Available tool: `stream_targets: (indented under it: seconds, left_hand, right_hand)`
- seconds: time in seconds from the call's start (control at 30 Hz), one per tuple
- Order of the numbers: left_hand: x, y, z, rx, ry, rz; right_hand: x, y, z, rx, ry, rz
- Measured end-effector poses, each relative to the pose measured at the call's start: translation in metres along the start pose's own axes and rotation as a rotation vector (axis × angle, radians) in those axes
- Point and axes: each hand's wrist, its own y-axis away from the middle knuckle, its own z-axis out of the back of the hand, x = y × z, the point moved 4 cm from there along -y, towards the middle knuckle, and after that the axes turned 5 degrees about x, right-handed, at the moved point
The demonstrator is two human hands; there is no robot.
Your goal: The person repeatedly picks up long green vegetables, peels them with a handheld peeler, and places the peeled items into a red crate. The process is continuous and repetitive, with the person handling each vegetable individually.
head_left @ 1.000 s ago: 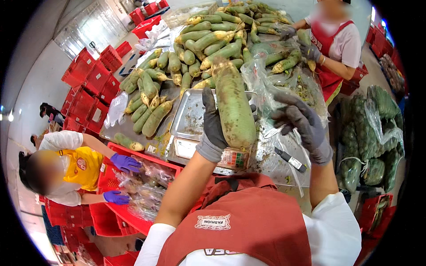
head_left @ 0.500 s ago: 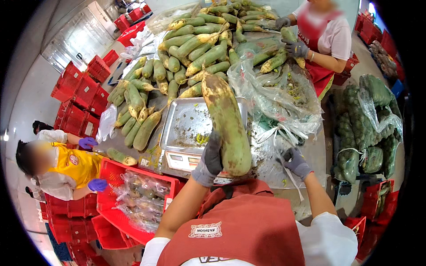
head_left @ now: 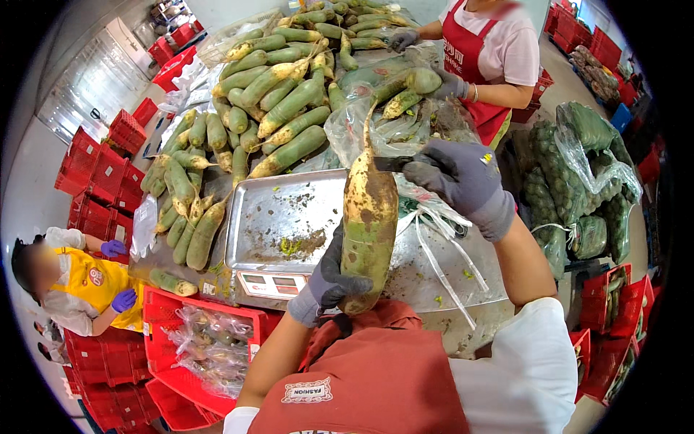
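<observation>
A large green radish [head_left: 370, 235] stands nearly upright in front of me, its yellowish end and thin root pointing away. My left hand [head_left: 329, 278], in a grey glove, is wrapped round its lower part. Gripped in my gloved right hand [head_left: 466, 184] is a knife [head_left: 392, 163] with a dark blade, lying across the radish just below the thin root. Most of the knife's handle is hidden by the fingers. Behind the radish sits a weighing scale [head_left: 285, 210], its metal pan dirty with soil and leaf bits.
Many green radishes [head_left: 285, 101] are heaped at the far side. A clear plastic bag [head_left: 347, 134] and white straps [head_left: 437, 253] lie to the right. A red crate [head_left: 163, 318] with bagged produce stands at left. Co-workers stand at far right and left; filled mesh bags [head_left: 564, 173] are at right.
My right hand has risen from beside the white straps to the radish's root end, where the knife now shows. The radish has become more upright, and the whole view has shifted.
</observation>
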Motion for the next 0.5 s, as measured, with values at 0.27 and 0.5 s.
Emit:
stream_targets:
  seconds: [0.27,0.5]
  left_hand:
    - [0.006,-0.001,0.0,-0.023,-0.043,-0.026]
    - [0.006,-0.007,0.004,-0.049,0.023,0.004]
  right_hand:
    - [-0.004,-0.008,-0.004,0.093,0.089,-0.056]
    - [0.002,0.014,-0.019,0.222,0.208,0.141]
